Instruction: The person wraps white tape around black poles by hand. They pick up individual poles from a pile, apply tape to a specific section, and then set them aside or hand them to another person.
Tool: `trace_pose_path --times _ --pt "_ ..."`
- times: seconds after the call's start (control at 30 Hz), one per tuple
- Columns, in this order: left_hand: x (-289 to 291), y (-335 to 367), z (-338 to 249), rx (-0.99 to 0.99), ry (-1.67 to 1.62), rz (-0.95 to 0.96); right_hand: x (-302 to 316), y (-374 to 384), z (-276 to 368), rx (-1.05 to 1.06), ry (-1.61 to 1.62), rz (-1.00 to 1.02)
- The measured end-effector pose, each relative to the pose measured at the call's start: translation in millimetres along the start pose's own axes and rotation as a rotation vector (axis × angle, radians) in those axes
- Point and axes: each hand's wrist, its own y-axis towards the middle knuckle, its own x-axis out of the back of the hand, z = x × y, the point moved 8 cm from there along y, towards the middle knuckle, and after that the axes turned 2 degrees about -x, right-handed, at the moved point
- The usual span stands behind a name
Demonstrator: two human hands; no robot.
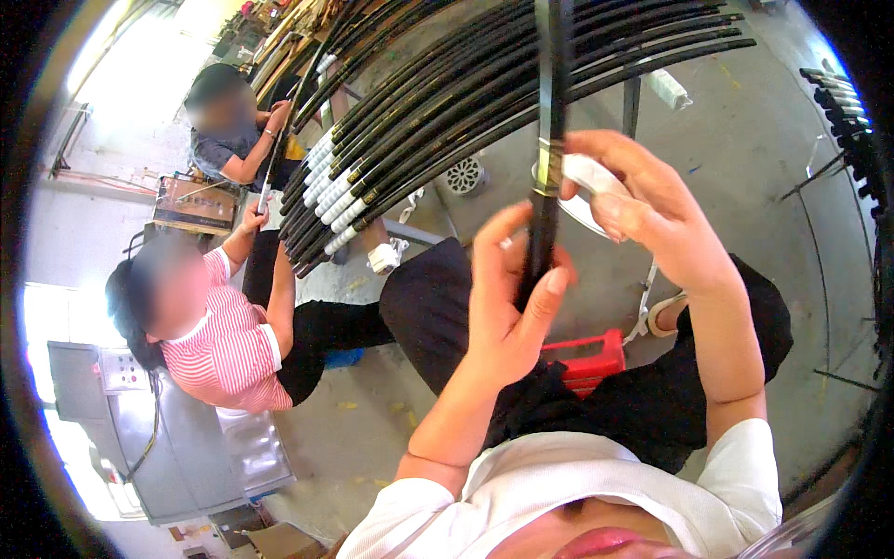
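My left hand [507, 298] grips a black hose [551, 112] that rises upright in front of me to the top of the picture. My right hand [643, 200] holds a roll of white tape [585, 182] against the hose, just above my left hand. A yellowish band shows on the hose where the tape meets it. Behind the hose, a thick bundle of black hoses [447, 102] with white taped ends [331, 200] stretches across from upper right to the left.
Two seated people work at the bundle's taped ends: one in a red striped shirt [228, 345] at left, another in a dark top [228, 140] farther back. A red crate [591, 359] sits under my legs. A grey metal cabinet [168, 438] stands lower left. More hoses [852, 130] lie at right.
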Motion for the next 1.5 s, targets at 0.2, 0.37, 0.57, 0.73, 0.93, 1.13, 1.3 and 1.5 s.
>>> trace_pose_path --times 0.2,0.37,0.57,0.73,0.93,1.13,1.3,1.5 --pt "15.5 29.2 -37.3 -0.312 0.533 -0.063 2.1 -13.6 -0.9 -0.069 0.118 -0.070" --pt "9.4 44.1 -35.9 -0.242 0.451 -0.072 3.9 -23.7 1.4 -0.114 -0.009 -0.091" --pt "4.8 46.5 -24.5 -0.158 0.438 -0.070 6.8 -32.1 2.1 -0.082 -0.140 -0.095" --pt "2.9 47.5 -24.0 -0.208 0.479 -0.006 3.5 -29.5 3.4 -0.071 -0.200 -0.115" --pt "0.6 38.0 -24.1 -0.213 0.533 0.041 7.3 -23.2 -14.6 -0.097 -0.474 -0.046" --pt "11.9 19.5 -18.0 -0.099 0.255 -0.151 20.5 -24.7 -15.9 -0.240 -0.361 -0.101" --pt "7.4 7.0 -3.7 0.049 0.275 -0.131 15.0 -23.8 6.5 -0.099 -0.263 -0.170" --pt "-2.6 -5.2 -4.0 -0.110 0.394 -0.190 -0.6 -20.8 15.0 -0.030 -0.328 -0.135"
